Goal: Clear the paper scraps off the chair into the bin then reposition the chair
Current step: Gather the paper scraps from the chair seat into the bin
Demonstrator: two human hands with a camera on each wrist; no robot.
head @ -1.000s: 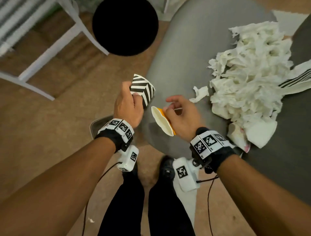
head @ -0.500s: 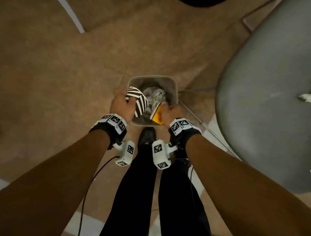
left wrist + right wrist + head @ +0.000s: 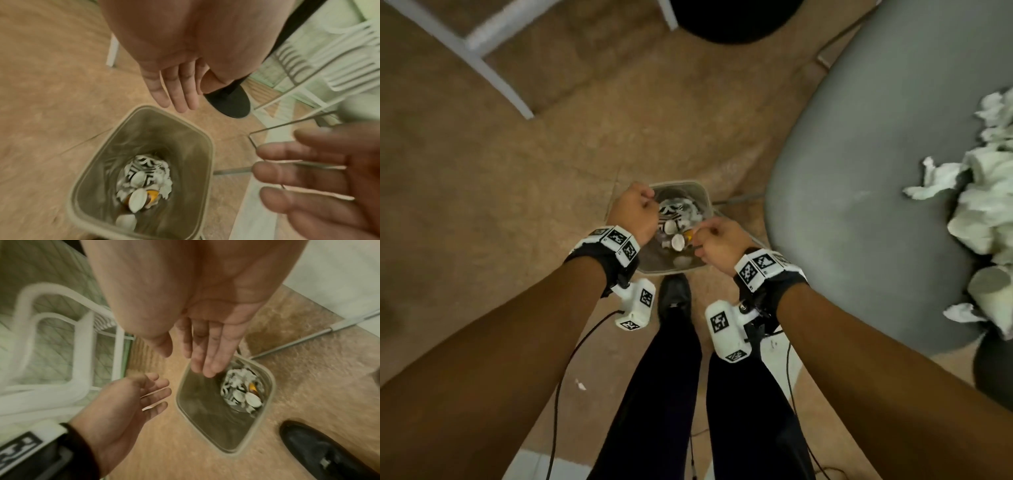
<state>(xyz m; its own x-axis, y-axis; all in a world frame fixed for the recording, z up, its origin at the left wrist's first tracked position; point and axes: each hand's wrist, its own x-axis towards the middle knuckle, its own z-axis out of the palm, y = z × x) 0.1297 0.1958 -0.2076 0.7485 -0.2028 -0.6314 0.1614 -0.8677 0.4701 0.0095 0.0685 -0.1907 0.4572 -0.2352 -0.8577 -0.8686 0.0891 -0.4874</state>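
Observation:
A small beige bin (image 3: 703,195) stands on the floor in front of my feet. Inside it lie a black-and-white striped paper cup (image 3: 147,165), an orange-lined cup (image 3: 153,194) and white scraps. My left hand (image 3: 637,210) hovers over the bin's left rim and my right hand (image 3: 717,240) over its right rim. Both wrist views show straight fingers (image 3: 176,91) (image 3: 205,352) and empty palms. The grey chair seat (image 3: 859,171) is on the right, with a pile of white paper scraps (image 3: 983,205) on its far right side.
A white chair frame (image 3: 493,65) stands at the upper left, a black round base (image 3: 732,17) at the top. The grey chair's metal leg (image 3: 736,198) runs beside the bin. My black shoe (image 3: 674,298) touches the bin's near side. One small scrap (image 3: 580,385) lies on the floor.
Both hands carried the striped cup and the orange-lined cup from the chair to the bin and let them go. The cups now lie inside and both hands are empty.

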